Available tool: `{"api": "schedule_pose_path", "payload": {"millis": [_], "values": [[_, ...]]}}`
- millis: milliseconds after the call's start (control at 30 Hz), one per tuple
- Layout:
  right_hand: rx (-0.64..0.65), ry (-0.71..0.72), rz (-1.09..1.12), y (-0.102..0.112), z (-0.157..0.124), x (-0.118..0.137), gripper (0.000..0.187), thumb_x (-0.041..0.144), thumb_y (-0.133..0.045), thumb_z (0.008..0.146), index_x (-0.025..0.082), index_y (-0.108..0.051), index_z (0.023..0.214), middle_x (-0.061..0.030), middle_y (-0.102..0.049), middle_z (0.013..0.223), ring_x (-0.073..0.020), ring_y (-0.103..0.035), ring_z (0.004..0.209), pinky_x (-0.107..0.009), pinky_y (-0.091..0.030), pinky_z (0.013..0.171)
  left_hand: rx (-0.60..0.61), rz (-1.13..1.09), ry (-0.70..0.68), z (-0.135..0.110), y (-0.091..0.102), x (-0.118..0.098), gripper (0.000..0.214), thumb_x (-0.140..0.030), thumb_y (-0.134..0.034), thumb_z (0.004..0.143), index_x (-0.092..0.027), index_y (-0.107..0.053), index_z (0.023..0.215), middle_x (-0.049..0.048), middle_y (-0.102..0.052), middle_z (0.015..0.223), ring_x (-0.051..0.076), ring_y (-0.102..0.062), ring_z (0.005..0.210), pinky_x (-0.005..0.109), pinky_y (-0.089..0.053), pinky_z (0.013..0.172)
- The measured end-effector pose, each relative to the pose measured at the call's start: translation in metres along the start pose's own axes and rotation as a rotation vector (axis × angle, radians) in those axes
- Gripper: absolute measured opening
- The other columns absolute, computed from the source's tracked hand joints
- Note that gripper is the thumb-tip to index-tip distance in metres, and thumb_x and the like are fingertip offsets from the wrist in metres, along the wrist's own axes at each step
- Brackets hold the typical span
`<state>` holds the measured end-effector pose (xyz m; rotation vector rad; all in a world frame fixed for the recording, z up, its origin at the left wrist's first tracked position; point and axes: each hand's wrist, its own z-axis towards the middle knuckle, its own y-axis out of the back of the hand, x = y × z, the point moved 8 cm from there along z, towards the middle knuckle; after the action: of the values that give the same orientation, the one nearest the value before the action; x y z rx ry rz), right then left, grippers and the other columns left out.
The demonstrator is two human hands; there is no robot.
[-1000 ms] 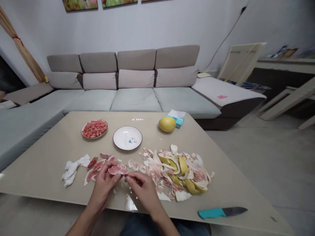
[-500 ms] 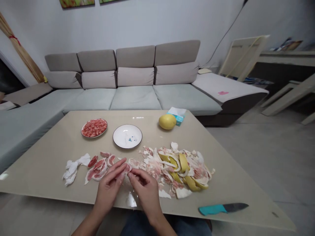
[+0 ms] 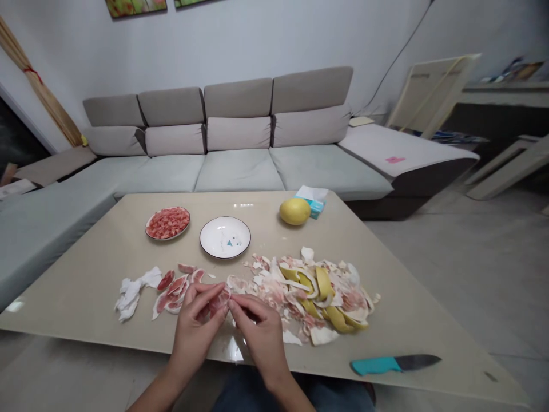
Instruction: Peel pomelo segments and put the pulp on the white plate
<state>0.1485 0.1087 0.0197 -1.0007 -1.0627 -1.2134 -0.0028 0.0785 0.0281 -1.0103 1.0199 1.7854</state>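
Pomelo flesh (image 3: 168,221) fills one plate (image 3: 160,238) — done. Left hand (image 3: 195,326) and right hand (image 3: 262,331) hold one segment (image 3: 218,303) in a narrow pinch; loose segments (image 3: 175,289) and a whole pomelo (image 3: 294,212) remain.

We've got a pink segment (image 3: 219,301) pinched in our left hand (image 3: 194,322); our right hand (image 3: 262,333) pinches its edge. Clock from our hands: plate of pink pulp (image 3: 167,222) at 11, white plate (image 3: 218,233) at 12, yellow fruit (image 3: 294,212) at 1, tissue box (image 3: 316,207) just behind it. More segments (image 3: 175,290) at 10, crumpled white wad (image 3: 130,294) at 9, peel heap (image 3: 322,283) at 3, teal-handled knife (image 3: 381,365) at 4. Sofa (image 3: 240,170) beyond the table (image 3: 86,280) at 12.
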Motion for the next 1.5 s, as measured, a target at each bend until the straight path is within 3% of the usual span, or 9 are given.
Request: {"api": "schedule_pose_path", "payload": {"millis": [100,300,500,700,1067,1367,1500], "values": [[-0.023,-0.009,-0.051,0.002,0.001,0.002,0.013,0.022,-0.065,0.078,0.02,-0.078,0.077,-0.0054,-0.075,0.074,-0.0176,-0.067,0.065,-0.024,-0.051,0.058,-0.005,0.067,-0.005,-0.003,0.0,0.0,0.036,-0.02,-0.07,0.079,-0.031,-0.071,0.113,0.0037,-0.056,0.097,0.018,-0.058,0.094,0.03,-0.053,0.086],[-0.062,-0.037,-0.144,0.005,0.001,0.002,0.013,0.018,-0.062,0.072,0.016,-0.072,0.063,-0.0012,-0.064,0.057,-0.0124,-0.053,0.049,-0.021,-0.041,0.046,-0.016,-0.038,0.061,-0.014,-0.007,0.007,0.032,-0.023,-0.069,0.08,-0.029,-0.072,0.111,0.0052,-0.056,0.101,0.019,-0.06,0.097,0.031,-0.054,0.087],[0.033,-0.067,-0.073,0.003,0.004,0.002,0.015,0.025,-0.063,0.078,0.017,-0.076,0.074,-0.0045,-0.071,0.068,-0.016,-0.061,0.059,-0.024,-0.048,0.053,-0.025,-0.151,0.132,-0.011,-0.006,0.007,0.031,-0.025,-0.072,0.079,-0.029,-0.073,0.11,0.004,-0.054,0.1,0.019,-0.061,0.097,0.029,-0.057,0.084],[0.056,0.006,-0.037,0.004,0.004,0.011,0.013,0.022,-0.066,0.079,0.022,-0.079,0.08,-0.0062,-0.076,0.08,-0.0203,-0.069,0.076,-0.028,-0.053,0.067,-0.057,-0.122,0.089,-0.009,-0.001,0.008,0.032,-0.027,-0.072,0.079,-0.031,-0.072,0.111,0.004,-0.056,0.101,0.019,-0.06,0.099,0.029,-0.056,0.087],[-0.053,0.085,-0.194,0.006,-0.003,0.018,0.013,0.015,-0.06,0.075,0.018,-0.072,0.068,-0.0012,-0.064,0.06,-0.0129,-0.054,0.052,-0.022,-0.043,0.05,-0.128,0.119,-0.057,-0.019,-0.002,-0.008,0.035,-0.023,-0.071,0.078,-0.032,-0.072,0.112,0.0056,-0.058,0.101,0.021,-0.061,0.096,0.034,-0.055,0.086],[-0.086,0.014,-0.257,0.005,-0.006,0.007,0.013,0.009,-0.052,0.062,0.019,-0.054,0.054,0.0061,-0.045,0.05,-0.0094,-0.041,0.046,-0.02,-0.034,0.045,0.044,0.055,0.018,-0.022,-0.01,-0.004,0.042,-0.018,-0.069,0.077,-0.033,-0.069,0.117,0.0069,-0.057,0.107,0.023,-0.059,0.105,0.033,-0.055,0.089],[-0.071,0.041,-0.288,0.004,-0.006,0.008,0.014,0.009,-0.051,0.062,0.02,-0.05,0.055,0.0071,-0.042,0.051,-0.0091,-0.039,0.045,-0.019,-0.031,0.043,0.105,-0.057,0.109,-0.012,-0.008,0.0,0.037,-0.018,-0.07,0.076,-0.03,-0.073,0.11,0.0061,-0.058,0.1,0.021,-0.062,0.097,0.029,-0.057,0.082]]}}
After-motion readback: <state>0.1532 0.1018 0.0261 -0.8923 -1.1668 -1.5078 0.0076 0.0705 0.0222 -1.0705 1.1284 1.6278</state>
